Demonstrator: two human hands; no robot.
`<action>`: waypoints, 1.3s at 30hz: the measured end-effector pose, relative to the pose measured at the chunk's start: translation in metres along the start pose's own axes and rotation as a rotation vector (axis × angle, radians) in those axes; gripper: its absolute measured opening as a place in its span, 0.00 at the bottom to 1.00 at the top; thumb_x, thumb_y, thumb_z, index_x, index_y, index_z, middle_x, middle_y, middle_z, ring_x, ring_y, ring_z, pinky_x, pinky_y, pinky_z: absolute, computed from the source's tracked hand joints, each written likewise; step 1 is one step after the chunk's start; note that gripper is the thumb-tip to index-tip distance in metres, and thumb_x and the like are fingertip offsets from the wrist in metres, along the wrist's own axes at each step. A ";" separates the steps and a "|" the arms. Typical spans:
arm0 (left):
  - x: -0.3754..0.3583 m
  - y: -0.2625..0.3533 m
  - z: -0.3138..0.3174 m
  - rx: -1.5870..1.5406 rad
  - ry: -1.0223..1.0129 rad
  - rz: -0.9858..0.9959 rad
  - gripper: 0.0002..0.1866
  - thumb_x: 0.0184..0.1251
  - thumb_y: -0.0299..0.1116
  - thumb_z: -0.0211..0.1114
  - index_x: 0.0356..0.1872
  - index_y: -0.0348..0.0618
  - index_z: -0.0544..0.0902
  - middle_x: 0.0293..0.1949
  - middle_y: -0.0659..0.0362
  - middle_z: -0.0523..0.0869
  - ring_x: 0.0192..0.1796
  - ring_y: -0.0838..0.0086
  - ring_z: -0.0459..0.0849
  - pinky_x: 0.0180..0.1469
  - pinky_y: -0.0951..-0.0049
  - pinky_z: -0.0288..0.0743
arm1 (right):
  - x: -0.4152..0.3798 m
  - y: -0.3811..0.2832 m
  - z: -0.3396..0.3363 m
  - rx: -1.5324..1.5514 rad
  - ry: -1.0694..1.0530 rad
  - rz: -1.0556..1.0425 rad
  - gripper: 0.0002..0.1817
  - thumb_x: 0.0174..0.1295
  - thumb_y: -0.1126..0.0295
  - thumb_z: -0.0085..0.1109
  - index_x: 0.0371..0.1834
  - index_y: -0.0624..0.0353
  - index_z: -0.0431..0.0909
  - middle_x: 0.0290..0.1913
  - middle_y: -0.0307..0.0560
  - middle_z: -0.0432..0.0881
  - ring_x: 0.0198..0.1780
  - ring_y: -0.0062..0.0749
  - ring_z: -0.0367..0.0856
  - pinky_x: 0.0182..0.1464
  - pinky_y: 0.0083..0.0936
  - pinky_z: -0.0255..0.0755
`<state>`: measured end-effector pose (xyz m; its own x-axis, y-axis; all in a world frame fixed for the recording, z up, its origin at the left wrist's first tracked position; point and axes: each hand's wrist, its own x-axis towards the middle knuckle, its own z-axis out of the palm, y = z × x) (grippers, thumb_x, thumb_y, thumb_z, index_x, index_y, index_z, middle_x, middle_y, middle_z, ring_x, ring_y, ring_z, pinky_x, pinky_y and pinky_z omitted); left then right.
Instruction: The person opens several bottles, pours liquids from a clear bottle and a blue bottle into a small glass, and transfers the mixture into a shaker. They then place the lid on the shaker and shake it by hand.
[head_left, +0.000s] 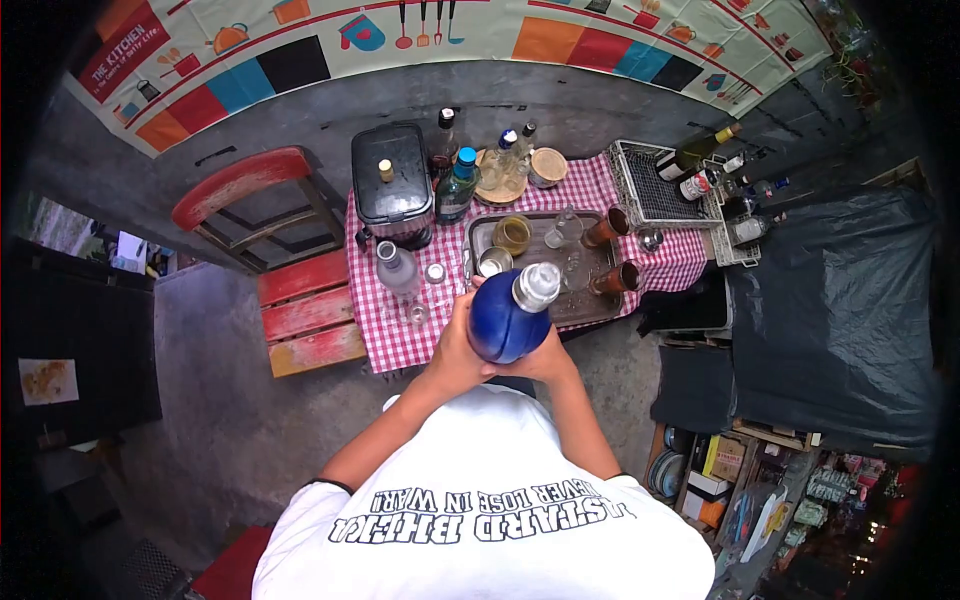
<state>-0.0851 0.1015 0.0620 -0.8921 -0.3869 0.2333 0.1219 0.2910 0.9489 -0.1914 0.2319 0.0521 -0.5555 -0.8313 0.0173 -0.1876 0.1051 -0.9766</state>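
Note:
A dark blue bottle (pixel 503 318) with a silver cap (pixel 537 286) is held up in front of my chest, leaning slightly to the right. My left hand (pixel 458 350) wraps its left side, and my right hand (pixel 549 358) closes around its lower right side. Behind the bottle lies a brown tray (pixel 478 236), partly hidden by it. On the tray are a glass with yellowish contents (pixel 512 234), a metal cup (pixel 494 262), clear glassware (pixel 563 228) and two brown cups, one upper (pixel 607 228) and one lower (pixel 615 279). A frosted clear bottle (pixel 397 270) stands left of the tray.
A red-checked cloth (pixel 385 335) covers the table. At its back stand a black lidded container (pixel 390 185), a blue-capped bottle (pixel 457 188) and more bottles. A wire rack (pixel 665 185) with bottles sits right. A red wooden chair (pixel 300 290) adjoins the left side.

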 end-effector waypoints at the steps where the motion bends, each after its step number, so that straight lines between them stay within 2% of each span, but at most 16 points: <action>1: -0.001 -0.006 0.007 -0.018 -0.061 -0.089 0.45 0.45 0.28 0.79 0.62 0.41 0.57 0.52 0.45 0.79 0.57 0.54 0.82 0.57 0.60 0.76 | -0.001 0.008 -0.006 0.004 -0.005 -0.108 0.56 0.33 0.62 0.87 0.69 0.63 0.64 0.70 0.53 0.70 0.70 0.39 0.70 0.71 0.38 0.63; 6: 0.009 0.012 0.036 -0.097 -0.053 -0.079 0.46 0.45 0.27 0.77 0.64 0.40 0.56 0.57 0.43 0.75 0.58 0.48 0.79 0.57 0.53 0.74 | -0.001 -0.011 -0.039 0.143 -0.070 -0.098 0.53 0.39 0.58 0.84 0.69 0.64 0.64 0.70 0.56 0.69 0.70 0.44 0.69 0.72 0.42 0.62; 9: 0.019 0.027 0.047 0.175 -0.165 -0.039 0.46 0.46 0.29 0.75 0.67 0.38 0.57 0.62 0.43 0.67 0.63 0.49 0.66 0.64 0.50 0.59 | 0.001 -0.007 -0.059 0.100 -0.017 -0.294 0.50 0.42 0.52 0.81 0.66 0.65 0.65 0.68 0.58 0.70 0.69 0.46 0.70 0.69 0.42 0.64; 10: 0.023 0.034 0.050 0.177 -0.156 -0.054 0.46 0.46 0.29 0.75 0.67 0.38 0.57 0.62 0.43 0.67 0.63 0.49 0.66 0.64 0.50 0.59 | -0.001 -0.005 -0.063 0.109 -0.030 -0.287 0.50 0.42 0.52 0.81 0.66 0.65 0.65 0.68 0.58 0.70 0.69 0.46 0.70 0.69 0.42 0.64; 12: 0.036 0.057 0.050 0.431 -0.159 -0.031 0.44 0.47 0.33 0.75 0.66 0.38 0.61 0.62 0.44 0.68 0.64 0.50 0.66 0.63 0.53 0.57 | 0.000 -0.008 -0.070 0.265 0.064 -0.297 0.49 0.39 0.63 0.83 0.66 0.66 0.66 0.64 0.53 0.77 0.65 0.37 0.75 0.68 0.35 0.67; 13: 0.037 0.062 0.049 0.429 -0.187 -0.072 0.45 0.46 0.39 0.77 0.66 0.39 0.64 0.61 0.46 0.69 0.65 0.52 0.65 0.65 0.55 0.57 | -0.006 0.008 -0.075 0.189 0.109 -0.263 0.48 0.36 0.63 0.84 0.63 0.66 0.69 0.60 0.52 0.80 0.61 0.36 0.79 0.65 0.34 0.69; 15: 0.032 0.054 0.044 0.399 -0.188 -0.104 0.46 0.46 0.42 0.78 0.67 0.39 0.64 0.61 0.47 0.70 0.66 0.52 0.65 0.66 0.55 0.56 | -0.015 0.022 -0.083 0.146 0.134 -0.187 0.48 0.34 0.63 0.84 0.62 0.66 0.69 0.58 0.51 0.80 0.59 0.36 0.80 0.64 0.34 0.71; 16: 0.026 0.046 0.040 0.363 -0.204 -0.127 0.47 0.46 0.44 0.78 0.67 0.40 0.63 0.61 0.47 0.70 0.66 0.53 0.65 0.67 0.56 0.55 | -0.018 0.029 -0.085 0.097 0.176 -0.108 0.48 0.32 0.63 0.85 0.61 0.65 0.70 0.56 0.51 0.81 0.57 0.36 0.81 0.62 0.34 0.73; 19: -0.008 -0.011 0.020 0.404 0.042 -0.318 0.42 0.49 0.47 0.78 0.62 0.38 0.68 0.58 0.45 0.74 0.63 0.53 0.71 0.68 0.54 0.58 | -0.022 0.053 -0.096 -0.055 0.132 -0.037 0.50 0.28 0.63 0.86 0.60 0.66 0.70 0.53 0.51 0.82 0.54 0.37 0.82 0.60 0.34 0.75; 21: -0.038 -0.078 0.005 0.433 0.280 -0.417 0.37 0.50 0.38 0.77 0.60 0.37 0.69 0.54 0.45 0.77 0.57 0.53 0.76 0.62 0.56 0.68 | -0.021 0.042 -0.097 -0.112 0.177 -0.051 0.51 0.28 0.63 0.86 0.60 0.66 0.69 0.53 0.52 0.82 0.54 0.37 0.82 0.59 0.35 0.75; 22: -0.049 -0.102 -0.006 0.540 0.338 -0.468 0.36 0.50 0.33 0.77 0.60 0.36 0.70 0.54 0.47 0.78 0.57 0.56 0.78 0.61 0.61 0.71 | -0.019 0.035 -0.097 -0.174 0.227 -0.071 0.51 0.27 0.63 0.86 0.61 0.66 0.69 0.53 0.52 0.82 0.53 0.37 0.83 0.59 0.35 0.75; 23: -0.059 -0.128 -0.014 0.518 0.397 -0.551 0.36 0.49 0.31 0.77 0.60 0.36 0.70 0.55 0.44 0.78 0.58 0.54 0.78 0.62 0.60 0.71 | -0.017 0.032 -0.098 -0.179 0.198 -0.038 0.52 0.27 0.65 0.85 0.62 0.66 0.67 0.53 0.52 0.82 0.53 0.37 0.83 0.58 0.34 0.75; 26: -0.071 -0.183 -0.021 0.652 0.423 -0.571 0.38 0.48 0.31 0.77 0.61 0.36 0.69 0.56 0.43 0.78 0.60 0.51 0.77 0.62 0.58 0.71 | -0.015 0.027 -0.095 -0.186 0.202 0.014 0.52 0.28 0.66 0.84 0.63 0.65 0.67 0.53 0.52 0.82 0.53 0.37 0.83 0.58 0.34 0.75; 27: -0.068 -0.186 -0.019 0.622 0.349 -0.684 0.40 0.46 0.33 0.79 0.62 0.37 0.68 0.60 0.45 0.74 0.65 0.50 0.72 0.64 0.56 0.68 | -0.015 0.027 -0.093 -0.205 0.201 0.056 0.52 0.28 0.68 0.81 0.64 0.63 0.66 0.54 0.51 0.81 0.54 0.37 0.82 0.59 0.34 0.74; 32: -0.080 -0.234 -0.005 0.524 0.243 -0.552 0.40 0.46 0.30 0.78 0.62 0.38 0.68 0.62 0.46 0.73 0.66 0.49 0.71 0.65 0.54 0.66 | -0.027 0.022 -0.092 -0.190 0.173 0.099 0.53 0.26 0.69 0.79 0.66 0.61 0.65 0.57 0.52 0.78 0.57 0.39 0.80 0.61 0.35 0.72; 39: -0.074 -0.250 0.003 0.465 0.404 -0.419 0.32 0.48 0.21 0.71 0.59 0.37 0.71 0.51 0.45 0.79 0.58 0.46 0.77 0.62 0.56 0.70 | -0.041 0.012 -0.087 -0.279 0.161 0.136 0.54 0.28 0.69 0.80 0.67 0.60 0.65 0.57 0.50 0.78 0.57 0.39 0.80 0.61 0.34 0.72</action>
<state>-0.0505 0.0600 -0.1930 -0.5829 -0.8124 0.0164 -0.4701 0.3536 0.8087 -0.2407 0.3148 0.0585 -0.7068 -0.7054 -0.0537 -0.3052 0.3725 -0.8764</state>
